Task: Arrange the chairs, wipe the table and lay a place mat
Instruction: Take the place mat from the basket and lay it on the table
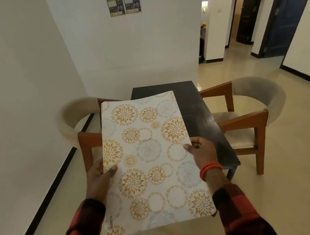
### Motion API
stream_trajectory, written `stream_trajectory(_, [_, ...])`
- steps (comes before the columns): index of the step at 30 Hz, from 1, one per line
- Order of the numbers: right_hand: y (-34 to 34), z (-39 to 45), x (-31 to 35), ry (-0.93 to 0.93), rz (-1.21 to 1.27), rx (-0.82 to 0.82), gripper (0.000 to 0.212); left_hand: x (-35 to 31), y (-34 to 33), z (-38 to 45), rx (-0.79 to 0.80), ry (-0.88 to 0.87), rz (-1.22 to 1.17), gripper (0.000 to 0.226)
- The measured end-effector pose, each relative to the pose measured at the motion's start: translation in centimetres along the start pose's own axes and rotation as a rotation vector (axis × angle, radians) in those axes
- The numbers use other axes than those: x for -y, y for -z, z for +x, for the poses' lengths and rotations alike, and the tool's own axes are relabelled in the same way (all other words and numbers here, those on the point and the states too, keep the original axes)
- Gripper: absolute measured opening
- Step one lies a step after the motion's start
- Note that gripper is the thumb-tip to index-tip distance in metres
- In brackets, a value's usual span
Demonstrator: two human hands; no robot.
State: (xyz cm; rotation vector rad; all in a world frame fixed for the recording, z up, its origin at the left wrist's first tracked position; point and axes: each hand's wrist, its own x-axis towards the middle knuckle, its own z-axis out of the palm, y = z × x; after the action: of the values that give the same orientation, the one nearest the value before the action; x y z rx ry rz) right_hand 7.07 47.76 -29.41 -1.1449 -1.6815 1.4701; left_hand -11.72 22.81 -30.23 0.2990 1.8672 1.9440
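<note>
The place mat [151, 162], held flat in front of the person, hides the near and left parts of the dark surface [194, 101]. The surface's bare right and far parts lie open from above. A chair [86, 129] flanks it on the left and another chair [252, 114] on the right, their arms reaching its edges. The wall [133, 52] closes off the far end.

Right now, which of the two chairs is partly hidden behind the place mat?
The chair on the left, by the wall. The place mat, held in both hands, covers its inner side; the chair on the right shows unobstructed beside the table.
</note>
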Motion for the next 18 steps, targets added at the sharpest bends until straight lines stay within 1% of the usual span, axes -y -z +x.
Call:
stream_trajectory(2, [0.1,0.8,-0.5,-0.005,-0.019,0.0,0.03,0.8,-0.7,1.2,0.003,0.025,0.01,0.036])
stream_trajectory(4, [0.2,1.3,-0.9,-0.016,-0.048,-0.012,0.036,1.3,-1.5,2.3,0.011,0.039,0.014,0.035])
stream_trajectory(9, [-0.3,3.9,-2.7,-0.105,-0.142,-0.132,0.038,2.8,-3.2,6.0,0.004,0.082,0.012,0.021])
stream_trajectory(12, [-1.5,6.0,-3.5,-0.151,-0.189,-0.19,0.042,4.2,-4.3,9.2,-0.01,0.12,0.05,0.023])
stream_trajectory(18, [-4.6,10.1,-4.9,-0.239,-0.276,-0.239,0.039,7.3,-5.7,15.4,0.01,0.173,0.21,0.023])
